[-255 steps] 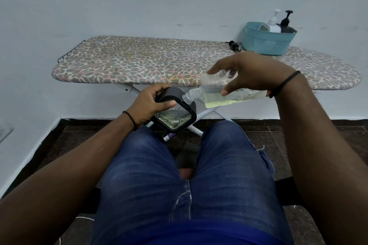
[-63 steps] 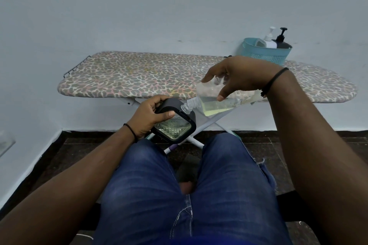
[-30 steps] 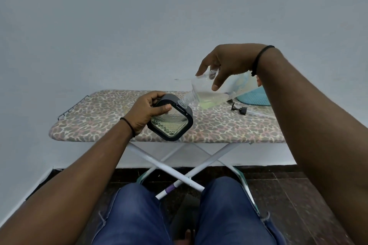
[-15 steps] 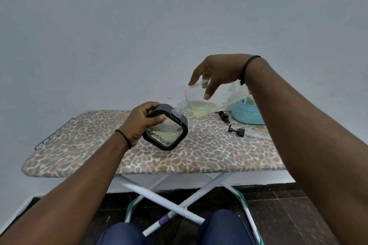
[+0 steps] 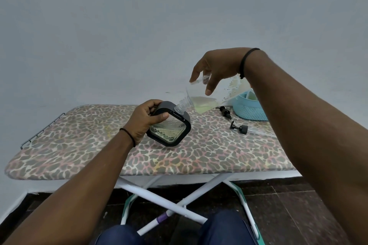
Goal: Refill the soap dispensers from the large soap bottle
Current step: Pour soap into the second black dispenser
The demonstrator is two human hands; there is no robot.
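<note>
Center frame, left hand (image 5: 142, 120) grips the black-framed soap dispenser (image 5: 169, 127), tilted, above the ironing board (image 5: 79, 145). Right hand (image 5: 216, 69), fingers curled over top, holds the clear large soap bottle (image 5: 205, 101) tipped w/ its neck at dispenser's opening. Pump head (image 5: 240, 128) lies on board, center-right, near teal basket (image 5: 249, 112).

My left hand (image 5: 144, 121) is curled around the dispenser, thumb lying across its front face and fingers wrapped behind it, with a dark band on the wrist. My right hand (image 5: 216, 69) is higher and grips the large bottle from above, fingers pointing downward, wrist bent and wearing a black band. Both my forearms reach forward
</note>
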